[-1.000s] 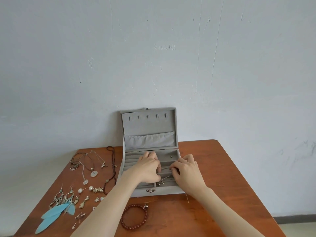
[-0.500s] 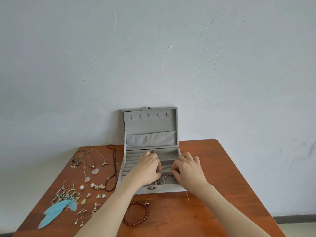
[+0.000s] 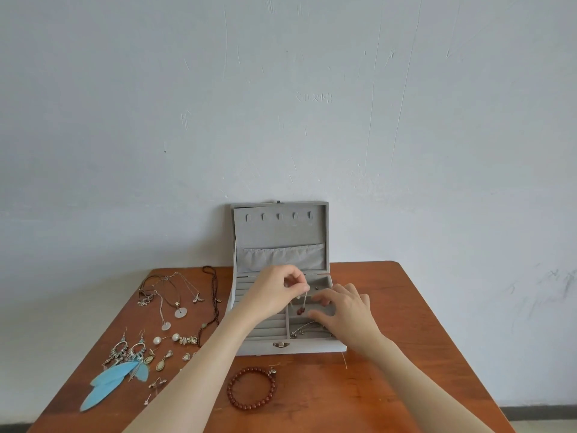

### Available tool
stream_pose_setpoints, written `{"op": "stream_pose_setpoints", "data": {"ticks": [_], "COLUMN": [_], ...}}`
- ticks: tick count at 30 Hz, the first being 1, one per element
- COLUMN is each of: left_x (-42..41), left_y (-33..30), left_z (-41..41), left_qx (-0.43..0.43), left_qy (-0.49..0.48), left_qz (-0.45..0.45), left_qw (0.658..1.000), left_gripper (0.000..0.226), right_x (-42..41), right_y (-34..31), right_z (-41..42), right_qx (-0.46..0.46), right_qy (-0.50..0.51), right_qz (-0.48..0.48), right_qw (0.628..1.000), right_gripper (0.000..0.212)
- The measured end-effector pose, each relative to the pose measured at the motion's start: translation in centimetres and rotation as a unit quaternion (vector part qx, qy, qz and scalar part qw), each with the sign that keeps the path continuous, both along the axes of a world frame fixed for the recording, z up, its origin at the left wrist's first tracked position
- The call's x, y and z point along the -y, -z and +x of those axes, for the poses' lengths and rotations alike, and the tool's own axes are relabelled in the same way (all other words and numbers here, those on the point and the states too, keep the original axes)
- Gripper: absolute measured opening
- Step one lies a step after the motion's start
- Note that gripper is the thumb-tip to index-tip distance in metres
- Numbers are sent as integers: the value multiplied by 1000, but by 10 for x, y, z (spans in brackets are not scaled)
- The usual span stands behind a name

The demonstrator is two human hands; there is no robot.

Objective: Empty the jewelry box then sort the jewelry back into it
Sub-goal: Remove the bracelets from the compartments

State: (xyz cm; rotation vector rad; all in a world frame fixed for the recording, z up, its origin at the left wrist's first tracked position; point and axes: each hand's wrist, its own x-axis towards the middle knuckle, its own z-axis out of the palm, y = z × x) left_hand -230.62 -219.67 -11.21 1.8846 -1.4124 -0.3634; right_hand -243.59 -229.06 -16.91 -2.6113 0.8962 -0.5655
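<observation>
The left hand (image 3: 271,295) is pinching a thin chain with a small red pendant (image 3: 300,311), dangling it over a right-side compartment of the open grey velvet jewelry box (image 3: 281,310) that is sitting on the brown wooden table (image 3: 390,354). The right hand (image 3: 346,314) is hovering just beside it, fingers loosely curled, grasping nothing visible.

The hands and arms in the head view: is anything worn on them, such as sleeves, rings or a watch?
Nothing is visible on them. The left hand and the right hand are bare, with no ring, glove or watch seen, and both forearms are uncovered down to the picture's lower edge, so no sleeve shows.
</observation>
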Motion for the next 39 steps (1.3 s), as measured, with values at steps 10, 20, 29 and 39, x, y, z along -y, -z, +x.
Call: {"op": "stream_pose_setpoints", "data": {"ticks": [10,20,29,39], "left_x": [-18,-48,-74,-73], "left_y": [-31,-20,45,79], "left_z": [-22,-47,-58,-63], "left_qx": [-54,-109,-104,79], "left_qy": [-3,-38,-142,-207], "left_qz": [-88,-98,-43,21], "left_qw": [995,988,983,975], "left_gripper": [13,8,12,13], "right_x": [-36,-68,-74,-75], "right_y": [-37,-36,-7,10], "right_z": [-23,-52,-62,-56], "right_qx": [238,298,250,64], "right_qy": [-79,-82,57,113], "right_qz": [384,560,491,196], "right_qw": [889,769,833,972], "right_gripper": [24,8,9,14]}}
